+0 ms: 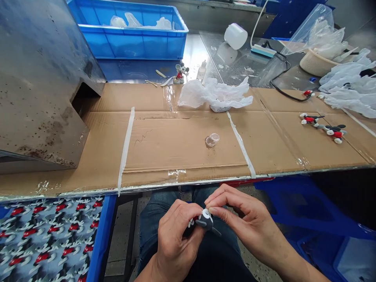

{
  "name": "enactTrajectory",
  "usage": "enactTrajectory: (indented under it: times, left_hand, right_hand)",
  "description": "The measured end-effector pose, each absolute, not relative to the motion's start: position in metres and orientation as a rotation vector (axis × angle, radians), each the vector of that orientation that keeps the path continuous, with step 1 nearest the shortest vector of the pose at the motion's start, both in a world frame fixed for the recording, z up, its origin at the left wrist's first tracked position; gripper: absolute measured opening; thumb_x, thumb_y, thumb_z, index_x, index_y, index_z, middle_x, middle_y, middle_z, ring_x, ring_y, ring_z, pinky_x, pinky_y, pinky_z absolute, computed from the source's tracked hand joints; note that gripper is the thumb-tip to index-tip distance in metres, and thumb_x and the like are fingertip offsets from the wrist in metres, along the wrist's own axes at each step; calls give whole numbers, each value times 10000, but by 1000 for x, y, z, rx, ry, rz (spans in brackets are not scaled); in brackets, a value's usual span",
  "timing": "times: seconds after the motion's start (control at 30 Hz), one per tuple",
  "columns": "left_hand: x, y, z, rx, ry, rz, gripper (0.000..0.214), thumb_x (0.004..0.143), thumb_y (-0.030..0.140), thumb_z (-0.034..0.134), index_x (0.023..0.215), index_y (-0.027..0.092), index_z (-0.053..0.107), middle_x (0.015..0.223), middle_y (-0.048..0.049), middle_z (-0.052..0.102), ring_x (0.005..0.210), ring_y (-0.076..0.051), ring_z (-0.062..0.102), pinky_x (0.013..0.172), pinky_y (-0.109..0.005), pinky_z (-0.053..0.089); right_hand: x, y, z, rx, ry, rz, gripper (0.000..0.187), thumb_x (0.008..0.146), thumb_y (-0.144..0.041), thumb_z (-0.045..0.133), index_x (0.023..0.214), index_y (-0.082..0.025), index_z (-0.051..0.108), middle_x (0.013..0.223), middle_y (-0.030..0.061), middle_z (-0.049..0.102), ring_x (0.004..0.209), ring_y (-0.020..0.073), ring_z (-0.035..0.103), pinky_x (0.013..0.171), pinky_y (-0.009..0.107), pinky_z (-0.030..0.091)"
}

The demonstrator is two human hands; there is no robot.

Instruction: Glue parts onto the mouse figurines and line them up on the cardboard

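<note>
Head view: in front of the cardboard-covered counter (176, 147) and above the lap (151, 221), the left hand (179, 231) grips a small figurine (207, 220) by its body, while the right hand (246, 211) has its fingertips at the face; whether they pinch anything cannot be told. It lies between the hands, long axis roughly sideways, head end toward the right, body wrapped by the nearer left. The head looks dark grey with flat ears (216, 232) and a white face (206, 214), with bits of red and white beside the left fingers.
</note>
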State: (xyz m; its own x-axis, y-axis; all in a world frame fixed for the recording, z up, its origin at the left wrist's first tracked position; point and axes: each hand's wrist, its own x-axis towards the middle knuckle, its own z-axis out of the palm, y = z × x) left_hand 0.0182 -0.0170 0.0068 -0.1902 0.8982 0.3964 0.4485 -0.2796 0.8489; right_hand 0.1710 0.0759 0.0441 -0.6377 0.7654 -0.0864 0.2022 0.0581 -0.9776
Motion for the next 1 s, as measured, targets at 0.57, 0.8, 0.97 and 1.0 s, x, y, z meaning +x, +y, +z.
enactTrajectory:
  times: [0.57,0.8,0.97,1.0]
  left_hand:
    - [18,-21,8,1729,1549,1444,223,844,33,691,1012,167,632,816,-49,717,687,-148,622,618,-276,535]
    - [20,-22,9,1740,1558,1449,206,840,40,697,990,166,635,791,-45,711,666,-145,621,605,-270,523]
    - [24,-29,7,1692,1527,1410,228,848,61,689,1019,200,630,800,-15,705,660,-134,624,613,-247,512]
    - [27,-31,6,1646,1565,1412,208,857,78,688,1009,212,638,792,-3,699,656,-128,623,616,-239,504]
  right_hand:
    - [178,74,37,-999,-1748,1653,234,974,-395,682,873,-218,799,919,56,752,873,215,694,814,302,548]
    - [179,71,36,-972,-1772,1683,189,964,-303,689,821,-216,777,874,38,734,824,197,681,776,284,528]
    - [179,65,35,-975,-1762,1692,169,948,-181,647,807,-195,739,865,24,714,814,169,663,763,253,502]
    - [179,63,35,-982,-1756,1691,172,939,-163,640,797,-191,734,853,23,712,804,166,661,761,252,500]
